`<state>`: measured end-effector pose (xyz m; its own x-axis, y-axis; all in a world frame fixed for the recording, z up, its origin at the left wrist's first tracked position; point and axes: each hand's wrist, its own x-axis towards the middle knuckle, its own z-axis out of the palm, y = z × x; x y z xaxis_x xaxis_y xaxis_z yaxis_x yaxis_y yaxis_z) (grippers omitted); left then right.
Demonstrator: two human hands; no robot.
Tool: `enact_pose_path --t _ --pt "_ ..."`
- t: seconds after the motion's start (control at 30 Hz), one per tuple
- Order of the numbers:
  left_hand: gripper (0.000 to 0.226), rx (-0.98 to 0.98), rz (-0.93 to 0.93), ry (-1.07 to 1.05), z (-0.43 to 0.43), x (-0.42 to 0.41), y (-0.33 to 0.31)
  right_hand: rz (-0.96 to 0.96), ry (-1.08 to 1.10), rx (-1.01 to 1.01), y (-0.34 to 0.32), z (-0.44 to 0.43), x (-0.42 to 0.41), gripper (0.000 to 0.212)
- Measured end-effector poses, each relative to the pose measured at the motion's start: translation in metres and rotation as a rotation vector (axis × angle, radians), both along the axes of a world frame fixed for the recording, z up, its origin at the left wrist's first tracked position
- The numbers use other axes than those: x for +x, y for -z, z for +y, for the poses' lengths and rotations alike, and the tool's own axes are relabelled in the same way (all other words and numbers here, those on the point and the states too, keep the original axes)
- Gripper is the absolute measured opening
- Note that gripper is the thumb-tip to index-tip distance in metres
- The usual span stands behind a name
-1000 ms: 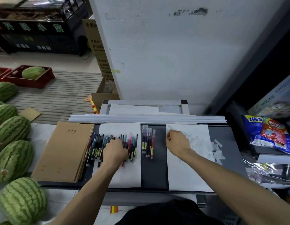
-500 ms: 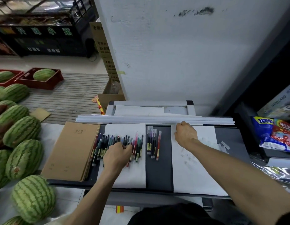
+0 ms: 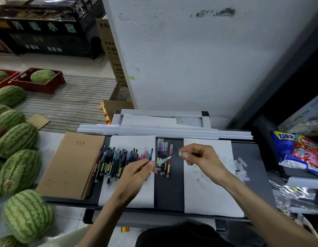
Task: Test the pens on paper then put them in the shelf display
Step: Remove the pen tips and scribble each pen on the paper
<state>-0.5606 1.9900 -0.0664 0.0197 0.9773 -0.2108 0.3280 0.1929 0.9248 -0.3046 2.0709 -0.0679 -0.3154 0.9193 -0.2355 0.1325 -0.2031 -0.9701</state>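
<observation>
My left hand (image 3: 136, 171) holds a green-tinted pen (image 3: 162, 160) with its tip bare and pointing right. My right hand (image 3: 199, 156) pinches a small clear cap (image 3: 180, 153) just right of that tip. A row of several mixed pens (image 3: 119, 160) lies on the left white sheet (image 3: 135, 196). A smaller group of several capped pens (image 3: 163, 152) lies on the dark tray (image 3: 169, 193) between the sheets. The right white sheet (image 3: 211, 196) carries faint scribbles below my right hand.
A stack of brown notebooks (image 3: 71, 164) lies left of the pens. White rails (image 3: 154, 130) run along the tray's far edge. Small clear strips (image 3: 241, 168) lie right of the test sheet. Watermelons (image 3: 17, 168) crowd the left side; snack bags (image 3: 297, 150) sit at the right.
My left hand has lifted one pen out of the row. My right hand came back from the far rail toward the pen tip and now holds its cap.
</observation>
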Motion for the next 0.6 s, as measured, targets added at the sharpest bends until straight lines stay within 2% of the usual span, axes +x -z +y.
enact_pose_path --t 0.17,0.33,0.43,0.53,0.6 --pt "0.043 0.08 0.003 0.1 0.0 0.009 -0.027 0.164 -0.05 0.004 -0.023 -0.018 0.007 0.017" --pt "0.044 0.112 -0.01 0.099 0.002 0.015 -0.037 0.168 -0.024 0.026 -0.033 -0.021 0.011 0.017" --pt "0.044 0.124 -0.007 0.08 0.002 0.016 -0.037 0.105 -0.014 0.031 -0.031 -0.022 0.012 0.028" --pt "0.045 0.114 -0.005 0.069 0.0 0.018 -0.037 0.003 -0.041 0.01 -0.027 -0.023 0.013 0.023" --pt "0.046 0.108 0.004 0.073 -0.001 0.019 -0.037 0.056 -0.029 -0.079 -0.03 -0.026 0.01 0.015"
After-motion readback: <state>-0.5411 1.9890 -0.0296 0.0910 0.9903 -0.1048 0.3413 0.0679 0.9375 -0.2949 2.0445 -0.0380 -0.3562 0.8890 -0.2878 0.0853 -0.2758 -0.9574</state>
